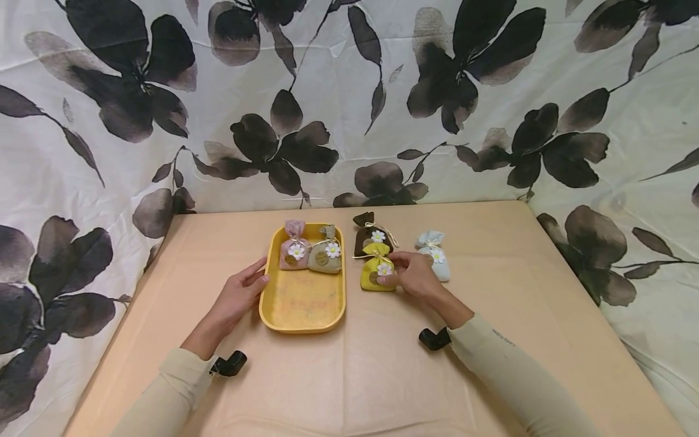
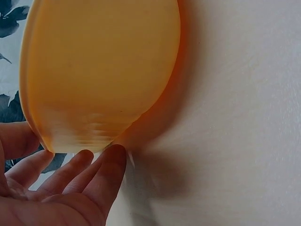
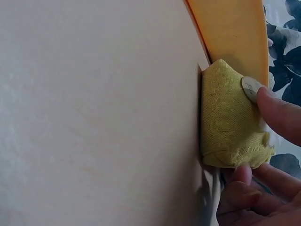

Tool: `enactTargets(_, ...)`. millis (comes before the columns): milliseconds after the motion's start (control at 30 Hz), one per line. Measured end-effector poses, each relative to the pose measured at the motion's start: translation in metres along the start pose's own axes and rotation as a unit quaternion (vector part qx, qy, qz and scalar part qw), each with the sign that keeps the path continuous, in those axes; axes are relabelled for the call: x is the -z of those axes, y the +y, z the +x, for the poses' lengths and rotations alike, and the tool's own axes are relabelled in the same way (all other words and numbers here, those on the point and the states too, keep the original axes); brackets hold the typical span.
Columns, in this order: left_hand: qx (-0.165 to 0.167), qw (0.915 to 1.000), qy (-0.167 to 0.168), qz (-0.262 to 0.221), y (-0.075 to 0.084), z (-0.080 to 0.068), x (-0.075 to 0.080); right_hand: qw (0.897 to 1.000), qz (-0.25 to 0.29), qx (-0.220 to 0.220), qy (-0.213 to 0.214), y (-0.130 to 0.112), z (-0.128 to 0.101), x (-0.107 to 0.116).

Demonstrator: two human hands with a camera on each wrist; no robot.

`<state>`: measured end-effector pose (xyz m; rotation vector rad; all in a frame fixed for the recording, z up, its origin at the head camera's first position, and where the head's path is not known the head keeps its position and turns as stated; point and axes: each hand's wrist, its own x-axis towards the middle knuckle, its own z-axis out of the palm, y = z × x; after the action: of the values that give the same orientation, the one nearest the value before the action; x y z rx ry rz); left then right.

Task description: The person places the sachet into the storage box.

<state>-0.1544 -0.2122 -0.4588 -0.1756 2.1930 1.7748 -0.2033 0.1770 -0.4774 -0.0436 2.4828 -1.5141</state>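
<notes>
My right hand (image 1: pixel 415 273) pinches a small yellow drawstring pouch (image 1: pixel 370 280), with a white daisy and a round tag on its front. In the right wrist view the thumb presses by the tag, and the fingers lie along the pouch's other side. My left hand (image 1: pixel 238 295) touches the left side of a yellow tray (image 1: pixel 303 325), its fingers fairly straight against the wall and rim. Inside the tray's far end sit a pink pouch (image 1: pixel 287 260) and a grey-beige pouch (image 1: pixel 322 262), side by side.
A dark brown pouch (image 1: pixel 363 237) stands just behind the yellow one. To the right, a pale blue-white pouch (image 1: pixel 441 270) lies partly behind my right hand. The peach-coloured tabletop (image 1: pixel 338 388) meets a floral cloth (image 1: pixel 338 73) at its far edge.
</notes>
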Motion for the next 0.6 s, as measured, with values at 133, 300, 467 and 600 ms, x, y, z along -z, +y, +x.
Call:
enactTargets(133,0.000,1.0000,0.000,-0.003,-0.0011,0.0001,-0.0001,1.000,0.014,0.003,-0.002,0.0027,0.0024,-0.0009)
enactTargets(300,-0.001,1.0000,-0.002,-0.008,-0.0007,0.0003,-0.0003,1.000,0.022,0.011,0.009,0.0044,0.0038,-0.0013)
enactTargets(467,-0.002,1.0000,-0.001,-0.006,-0.0002,0.0004,-0.0001,0.999,0.034,0.009,0.023,0.0064,0.0053,-0.0028)
enactTargets(600,-0.001,1.0000,0.001,-0.005,0.0006,0.0002,-0.0004,0.998,0.049,0.009,0.034,0.0072,0.0057,-0.0031)
